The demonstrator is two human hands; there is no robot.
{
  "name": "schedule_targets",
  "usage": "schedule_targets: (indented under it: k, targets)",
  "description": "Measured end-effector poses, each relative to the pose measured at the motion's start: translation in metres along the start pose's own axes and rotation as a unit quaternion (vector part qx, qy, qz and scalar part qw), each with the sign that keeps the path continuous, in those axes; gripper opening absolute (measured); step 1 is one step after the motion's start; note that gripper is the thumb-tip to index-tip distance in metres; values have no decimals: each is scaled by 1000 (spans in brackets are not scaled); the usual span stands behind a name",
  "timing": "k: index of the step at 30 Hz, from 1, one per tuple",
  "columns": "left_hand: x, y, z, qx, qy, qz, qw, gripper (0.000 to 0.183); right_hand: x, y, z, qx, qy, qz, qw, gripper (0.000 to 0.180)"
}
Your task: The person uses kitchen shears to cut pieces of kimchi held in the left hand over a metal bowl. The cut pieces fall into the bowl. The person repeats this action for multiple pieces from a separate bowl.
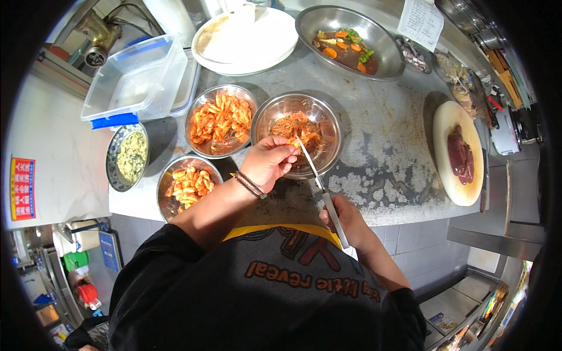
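My left hand (pixel 268 160) pinches a small orange shrimp (pixel 293 145) over the near rim of a steel bowl (pixel 331 114). Inside that bowl lies a heap of reddish shrimp scraps (pixel 303 127) with thin feelers. My right hand (pixel 347 219) grips the long grey handle of a narrow-bladed metal tool (pixel 311 160); whether it is a knife or scissors I cannot tell. Its tip reaches the shrimp at my left fingertips. To the left, one steel bowl (pixel 189 137) holds many orange shrimp, and a smaller steel bowl (pixel 163 204) nearer me holds pieces that look peeled.
A patterned bowl of pale green-yellow food (pixel 134 155) and a clear plastic box (pixel 145 83) stand at left. Behind are white plates (pixel 259 39) and a steel basin (pixel 307 26) with carrot slices in brown liquid. Dark red meat (pixel 461 153) lies on a round white board (pixel 448 118) at right.
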State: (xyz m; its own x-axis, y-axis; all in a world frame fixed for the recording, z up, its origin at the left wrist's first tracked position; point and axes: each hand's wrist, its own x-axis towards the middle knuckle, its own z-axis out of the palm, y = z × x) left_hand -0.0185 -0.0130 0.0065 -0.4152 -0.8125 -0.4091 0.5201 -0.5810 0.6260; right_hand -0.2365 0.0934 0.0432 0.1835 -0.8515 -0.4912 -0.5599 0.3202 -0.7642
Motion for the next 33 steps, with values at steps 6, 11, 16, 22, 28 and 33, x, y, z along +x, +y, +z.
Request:
schedule_targets:
  k: [6, 11, 16, 22, 28, 33]
  targets:
    - [-7, 4, 4, 63, 55, 12, 996, 10, -1, 7, -7, -25, -47, -20, 998, 57]
    - [-9, 8, 3, 70, 30, -2, 997, 12, -1, 10, -7, -35, -59, -12, 998, 56]
    - [-3, 4, -2, 50, 31, -5, 998, 9, 0, 10, -4, 18, -46, 23, 999, 51]
    - [4, 1, -9, 73, 48, 7, 996, 16, 4, 10, -5, -6, -42, 51, 998, 49]
    - [3, 3, -5, 101, 93, 37, 990, 10, 4, 8, -7, -9, -43, 68, 997, 51]
    - [-5, 10, 0, 113, 108, 61, 986, 11, -2, -1, -15, -84, 5, 40, 996, 59]
